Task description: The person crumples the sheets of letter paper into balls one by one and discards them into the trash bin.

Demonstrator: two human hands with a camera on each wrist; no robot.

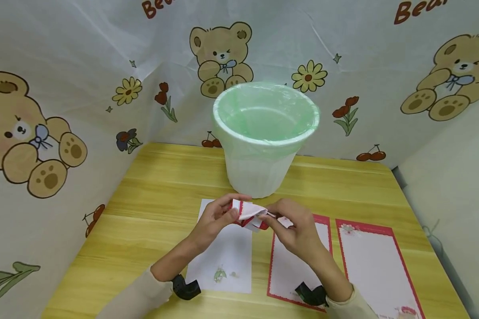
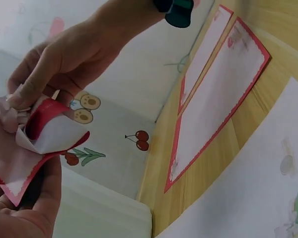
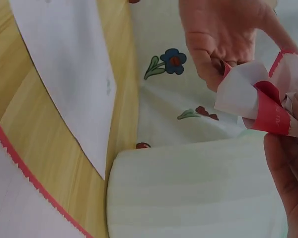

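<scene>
Both hands hold one sheet of red-bordered white paper (image 1: 249, 212) up over the table, in front of the bin. The sheet is twisted and partly crumpled, with its ends flaring out. My left hand (image 1: 212, 223) grips one end, thumb on top. At the other end, the thumb and fingers of my right hand (image 1: 297, 228) pinch the gathered part. In the left wrist view the paper (image 2: 54, 129) curls over on itself beneath the right thumb. The right wrist view shows a red band across the folded paper (image 3: 273, 114).
A white bin (image 1: 259, 166) with a green liner stands at the back of the wooden table (image 1: 152, 212). Flat on the table lie a plain white sheet (image 1: 227, 257) and two red-bordered sheets (image 1: 299, 266), (image 1: 375, 266). A bear-patterned cloth (image 1: 263, 44) hangs behind.
</scene>
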